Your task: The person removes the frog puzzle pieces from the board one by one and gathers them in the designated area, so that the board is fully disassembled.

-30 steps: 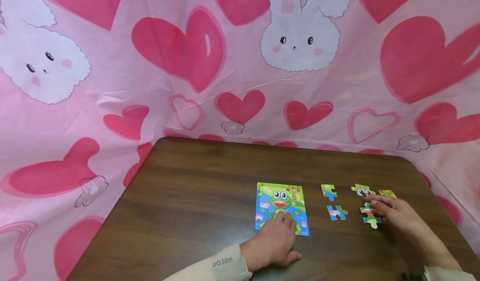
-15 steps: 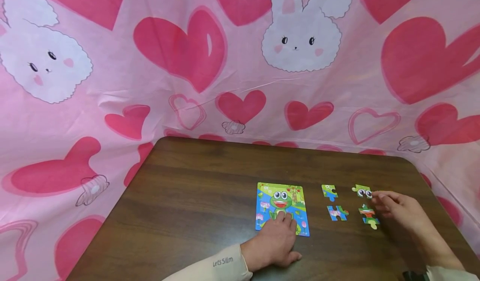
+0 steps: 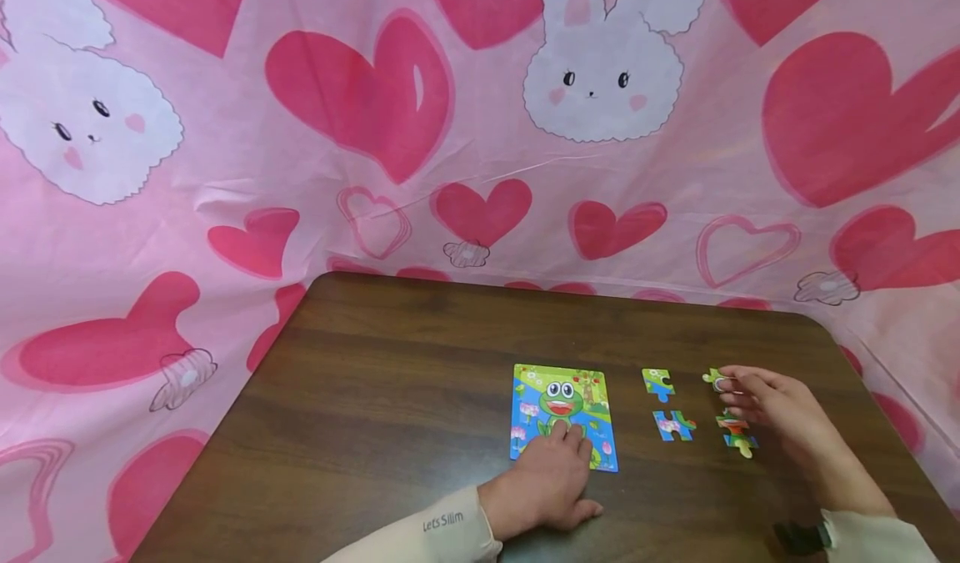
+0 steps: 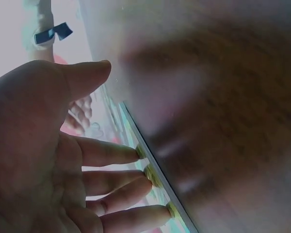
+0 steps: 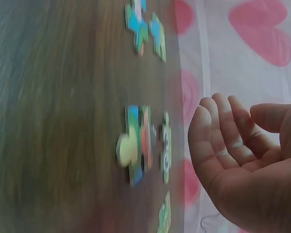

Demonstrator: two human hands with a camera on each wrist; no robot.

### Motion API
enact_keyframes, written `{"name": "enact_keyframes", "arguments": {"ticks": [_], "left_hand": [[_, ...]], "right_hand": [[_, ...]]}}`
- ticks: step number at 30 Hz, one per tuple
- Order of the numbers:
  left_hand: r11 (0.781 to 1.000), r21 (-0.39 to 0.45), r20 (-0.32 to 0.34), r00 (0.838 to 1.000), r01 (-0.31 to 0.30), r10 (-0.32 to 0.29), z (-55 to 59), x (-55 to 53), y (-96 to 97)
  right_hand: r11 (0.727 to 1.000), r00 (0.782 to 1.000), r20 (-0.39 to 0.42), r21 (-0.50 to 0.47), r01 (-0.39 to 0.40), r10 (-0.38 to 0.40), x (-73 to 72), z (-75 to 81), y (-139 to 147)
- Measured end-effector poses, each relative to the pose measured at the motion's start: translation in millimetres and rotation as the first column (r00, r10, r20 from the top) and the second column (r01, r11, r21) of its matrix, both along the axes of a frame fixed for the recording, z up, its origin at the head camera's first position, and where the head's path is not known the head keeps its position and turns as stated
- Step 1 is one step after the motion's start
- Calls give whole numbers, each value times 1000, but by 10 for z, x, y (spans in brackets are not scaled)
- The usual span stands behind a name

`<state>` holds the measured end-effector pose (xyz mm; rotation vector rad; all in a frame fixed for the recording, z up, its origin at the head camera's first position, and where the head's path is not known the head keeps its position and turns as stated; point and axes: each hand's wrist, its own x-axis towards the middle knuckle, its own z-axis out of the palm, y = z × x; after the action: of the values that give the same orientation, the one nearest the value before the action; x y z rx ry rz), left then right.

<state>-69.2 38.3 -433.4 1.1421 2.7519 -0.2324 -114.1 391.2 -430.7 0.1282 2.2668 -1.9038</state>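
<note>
Frog board: flat, printed w/ a smiling green frog, lilies & a tree; frog board (image 3: pixel 561 406) lies on the table just L of the loose pcs, its lower part under the L hand (image 3: pixel 551 480).
L fingers: straight out, small gaps b/w some, tips pressed on the board's face by its near edge; thumb held well apart from the fingers, off the board.
Eyes pc: eyes pc (image 5: pixel 166 148) lies flat on the table, below the fingers of the R hand (image 3: pixel 783 413); from the head view the fingertips cover its R part, but the R wrist view shows a gap b/w them.
R fingers: lightly bent, side by side, close together; thumb apart from them.
Frog body pcs: mouth pc (image 3: pixel 731 423) & belly pc (image 3: pixel 742 444) lie just nearer the person than the eyes pc; can't tell if they interlock.
Other pcs: blue-&-green flower pc (image 3: pixel 657 382) sits further back, lily pc (image 3: pixel 673 426) nearer, both b/w board & frog pcs; a green pc (image 5: pixel 165 213), blurred, lies past the eyes pc.
Sleeves: light; L sleeve (image 3: pixel 450 523) has dark lettering, dark band (image 3: pixel 798 538) at R wrist.
Table: brown wood-grain table (image 3: pixel 360 396), rounded far corners.
Backdrop: pink cloth (image 3: pixel 480 154) w/ hearts & white rabbits.
</note>
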Motion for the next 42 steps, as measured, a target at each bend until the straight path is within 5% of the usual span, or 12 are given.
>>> {"name": "enact_keyframes", "arguments": {"ticks": [10,30,42], "left_hand": [[1000,20,-1,1000,-4,4,-4,43,22],[999,19,-38,999,36,-35,3,57,-14],[998,12,23,998,63,-63,15,24,-7]], "right_hand": [[979,1000,-4,205,-19,21,-127,38,-341],[987,991,91,118,-105,95,-417,-62,-1133],[983,982,130,101,-153,140,-430,-68,-1448]]}}
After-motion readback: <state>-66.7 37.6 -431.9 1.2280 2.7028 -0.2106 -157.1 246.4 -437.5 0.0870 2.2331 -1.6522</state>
